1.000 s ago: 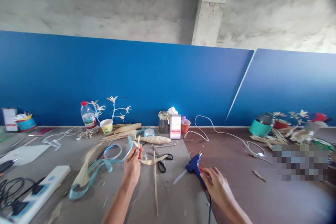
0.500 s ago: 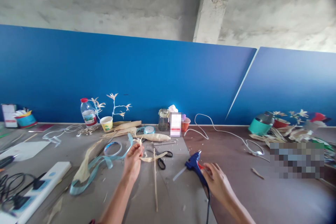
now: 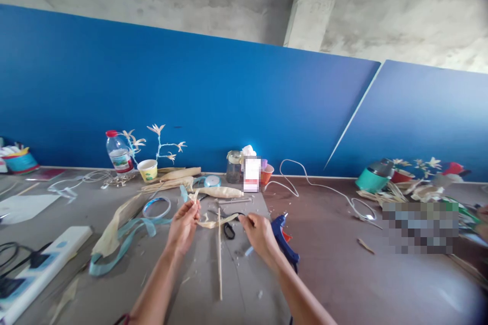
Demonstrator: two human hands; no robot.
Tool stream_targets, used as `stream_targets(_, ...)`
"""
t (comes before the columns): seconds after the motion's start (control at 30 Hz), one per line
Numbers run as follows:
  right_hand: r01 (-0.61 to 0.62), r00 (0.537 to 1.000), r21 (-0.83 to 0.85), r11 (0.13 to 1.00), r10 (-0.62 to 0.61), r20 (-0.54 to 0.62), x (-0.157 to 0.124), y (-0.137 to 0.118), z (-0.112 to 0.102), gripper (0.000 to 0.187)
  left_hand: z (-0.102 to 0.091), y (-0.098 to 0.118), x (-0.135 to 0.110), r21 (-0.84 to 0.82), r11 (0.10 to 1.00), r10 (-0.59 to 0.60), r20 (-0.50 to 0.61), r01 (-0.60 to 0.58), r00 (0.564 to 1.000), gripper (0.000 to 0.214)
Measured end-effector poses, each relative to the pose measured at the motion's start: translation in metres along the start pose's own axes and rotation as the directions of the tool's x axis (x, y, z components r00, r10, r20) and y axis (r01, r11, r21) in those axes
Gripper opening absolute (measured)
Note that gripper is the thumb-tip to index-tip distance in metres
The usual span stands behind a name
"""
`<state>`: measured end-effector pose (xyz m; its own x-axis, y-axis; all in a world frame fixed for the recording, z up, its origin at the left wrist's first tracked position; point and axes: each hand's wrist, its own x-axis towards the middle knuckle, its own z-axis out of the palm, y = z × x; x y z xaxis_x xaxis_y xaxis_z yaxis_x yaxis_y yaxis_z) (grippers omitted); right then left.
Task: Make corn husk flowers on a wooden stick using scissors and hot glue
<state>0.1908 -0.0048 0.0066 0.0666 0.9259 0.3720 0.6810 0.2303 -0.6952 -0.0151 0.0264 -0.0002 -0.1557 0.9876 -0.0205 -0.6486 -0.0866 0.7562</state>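
My left hand [image 3: 183, 224] is closed, its fingertips pinching a small pale corn-husk flower [image 3: 195, 197]. From beneath those fingers a pale husk strip [image 3: 213, 223] runs to the right. My right hand [image 3: 258, 233] is closed at the far end of this strip, thumb and fingers together. Just beyond my right wrist a blue hot glue gun [image 3: 282, 241] lies on the table, partly covered by the hand. Black-handled scissors [image 3: 229, 231] lie under the strip, and a thin stick [image 3: 220, 269] lies lengthwise between my forearms.
Left of my hands are light-blue ribbon [image 3: 131, 249], a tape roll [image 3: 157, 207], husks [image 3: 116, 226] and a white power strip [image 3: 49, 269]. A bottle [image 3: 120, 155], a yellow cup [image 3: 147, 170] and a glass jar [image 3: 234, 167] stand by the blue partition [image 3: 190, 86]. A white cable [image 3: 328, 188] crosses the right side.
My right hand has let go of the glue gun and moved left to the free end of the husk strip. My left hand keeps its pinch. The view has shifted slightly.
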Motion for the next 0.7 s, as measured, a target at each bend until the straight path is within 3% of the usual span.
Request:
stream_targets(0.2, 0.137, 0.981, 0.115, 0.984, -0.151, 0.123, 0.023, -0.019, 0.043, 0.020, -0.004, 0.001, 0.003, 0.045, 0.998, 0.033, 0.035, -0.034, 0.999, 0.022)
stream_targets(0.33, 0.213, 0.941, 0.023, 0.977, -0.211, 0.264, 0.023, -0.023, 0.065, 0.036, -0.004, 0.002, 0.003, 0.077, 0.996, 0.052, 0.022, -0.054, 0.998, 0.021)
stream_targets(0.47, 0.333, 0.901, -0.130, 0.934, -0.275, 0.335, 0.016, -0.020, 0.079, 0.023, -0.001, 0.001, 0.001, 0.074, 0.996, 0.055, 0.043, -0.058, 0.998, 0.018)
stream_targets(0.53, 0.328, 0.908, -0.123, 0.937, -0.277, 0.316, 0.014, -0.019, 0.083, 0.014, -0.001, 0.001, 0.001, 0.084, 0.995, 0.044, 0.052, -0.048, 0.998, 0.017)
stream_targets(0.6, 0.269, 0.938, 0.016, 0.963, -0.266, 0.223, 0.017, -0.018, 0.084, 0.011, -0.002, 0.003, 0.002, 0.089, 0.993, 0.070, 0.016, -0.071, 0.997, 0.019)
stream_targets(0.7, 0.211, 0.967, 0.211, 0.955, -0.235, 0.096, 0.027, -0.017, 0.077, 0.012, -0.008, 0.005, 0.008, 0.116, 0.978, 0.187, -0.135, -0.172, 0.973, 0.023)
